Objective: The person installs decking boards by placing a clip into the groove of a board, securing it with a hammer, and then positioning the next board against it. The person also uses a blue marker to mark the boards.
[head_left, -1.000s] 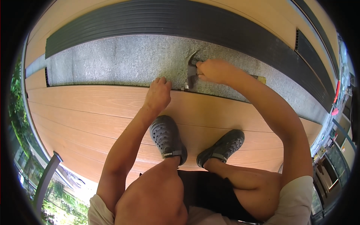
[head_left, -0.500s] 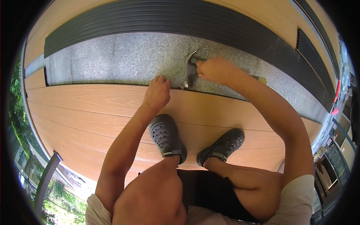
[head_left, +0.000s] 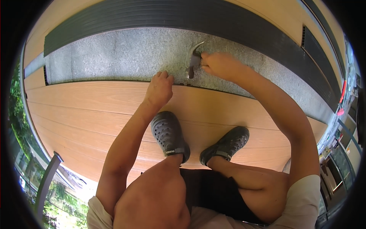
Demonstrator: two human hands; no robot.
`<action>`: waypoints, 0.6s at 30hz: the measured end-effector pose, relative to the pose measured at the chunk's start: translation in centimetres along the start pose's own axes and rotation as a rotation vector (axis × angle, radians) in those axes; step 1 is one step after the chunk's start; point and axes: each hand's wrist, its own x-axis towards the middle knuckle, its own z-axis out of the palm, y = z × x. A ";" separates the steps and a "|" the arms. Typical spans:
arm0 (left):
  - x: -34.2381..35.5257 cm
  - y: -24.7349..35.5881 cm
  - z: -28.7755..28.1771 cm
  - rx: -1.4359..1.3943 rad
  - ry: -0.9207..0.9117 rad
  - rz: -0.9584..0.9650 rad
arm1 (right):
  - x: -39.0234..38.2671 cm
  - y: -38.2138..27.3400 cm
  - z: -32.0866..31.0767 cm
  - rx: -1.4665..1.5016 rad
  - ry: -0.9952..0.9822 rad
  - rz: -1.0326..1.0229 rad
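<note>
One marking is noted. A single short line of pale lettering is carried by the dark heel strap of the left grey clog, on the outer side near the ankle. The characters are set small in a row along the strap, and their contrast is given by the darker ground on which they are placed.

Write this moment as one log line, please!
right hand: holding hammer | left hand: at edge of brown plank | beyond: grey surface, black ribbed board
</note>
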 end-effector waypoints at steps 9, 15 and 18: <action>0.1 -0.1 0.2 -0.014 0.032 0.035 | -0.7 -0.1 -0.5 0.063 -0.028 0.040; 0.1 -0.2 0.1 0.023 0.026 0.034 | -0.8 0.0 -0.1 0.039 0.004 0.011; -0.3 0.0 0.4 -0.010 -0.009 0.014 | -0.9 -0.2 -0.3 -0.012 -0.026 -0.010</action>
